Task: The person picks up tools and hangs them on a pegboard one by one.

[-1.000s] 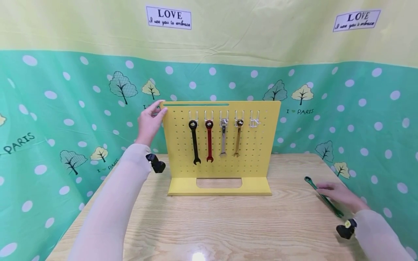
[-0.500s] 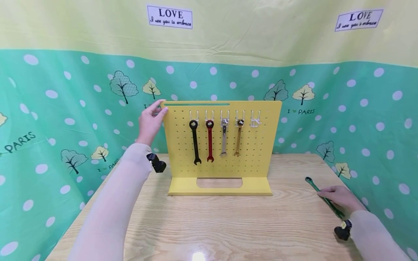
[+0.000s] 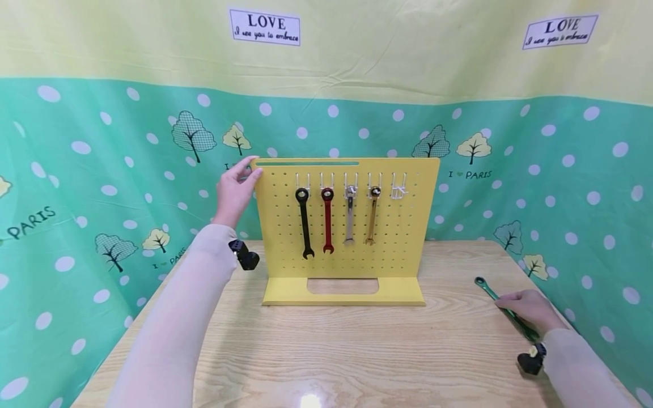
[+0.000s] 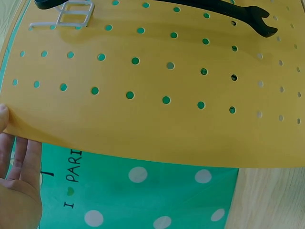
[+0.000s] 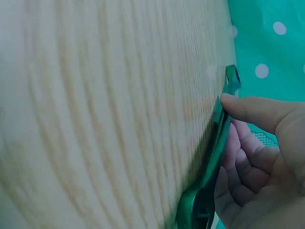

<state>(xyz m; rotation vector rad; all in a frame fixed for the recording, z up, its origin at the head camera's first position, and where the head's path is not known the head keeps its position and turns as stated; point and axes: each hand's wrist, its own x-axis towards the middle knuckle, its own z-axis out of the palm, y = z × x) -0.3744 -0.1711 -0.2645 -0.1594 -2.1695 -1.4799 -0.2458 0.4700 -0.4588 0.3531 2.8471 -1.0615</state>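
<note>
A yellow pegboard (image 3: 342, 258) stands upright on its base at the table's middle. My left hand (image 3: 236, 190) pinches its top left corner, thumb in front and fingers behind. At the table's right side, my right hand (image 3: 530, 309) pinches a green combination wrench (image 3: 490, 290) between thumb and fingers. In the right wrist view the thumb presses along the green wrench (image 5: 217, 148), which lies close over the wood. A black wrench (image 3: 305, 226), a red wrench (image 3: 328, 224), a silver wrench (image 3: 350, 218) and a gold wrench (image 3: 373, 218) hang from hooks on the board by their ring ends.
A white hook (image 3: 399, 191) sits at the right end of the hook row. The wooden table (image 3: 357, 351) reaches back to a green and yellow curtain (image 3: 204, 130) with dots and trees. The curtain also runs along both sides.
My right fingers have come together on the green wrench, which has shifted slightly. The right wrist has moved a little to the left. My left hand stays at the board's corner.
</note>
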